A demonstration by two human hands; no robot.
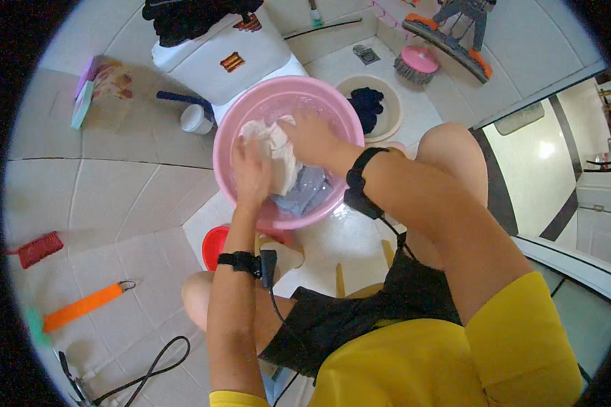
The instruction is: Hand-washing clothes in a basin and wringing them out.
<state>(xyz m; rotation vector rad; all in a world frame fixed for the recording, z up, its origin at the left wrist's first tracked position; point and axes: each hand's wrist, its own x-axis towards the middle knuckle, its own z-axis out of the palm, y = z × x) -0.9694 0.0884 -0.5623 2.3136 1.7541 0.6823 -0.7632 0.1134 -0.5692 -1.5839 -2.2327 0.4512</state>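
Observation:
A pink plastic basin (354, 119) with water in it stands on the floor in front of me. Inside it, my left hand (252, 170) grips the left side of a white cloth (280, 147); the hand is blurred. On the upper right part of the same cloth, my right hand (308, 132) has hold of it, its fingertips partly hidden and blurred. Below the white cloth, a wet grey-blue cloth (305, 193) lies in the water. Both wrists wear black straps with cables.
Beyond the basin stands a white toilet (214, 58) with dark clothes (198, 20) on top. At right are a cream basin (394, 122) holding a dark cloth (366, 107), a pink round brush (417, 63) and a floor squeegee (448, 46). A red container (214, 246) sits near my left wrist.

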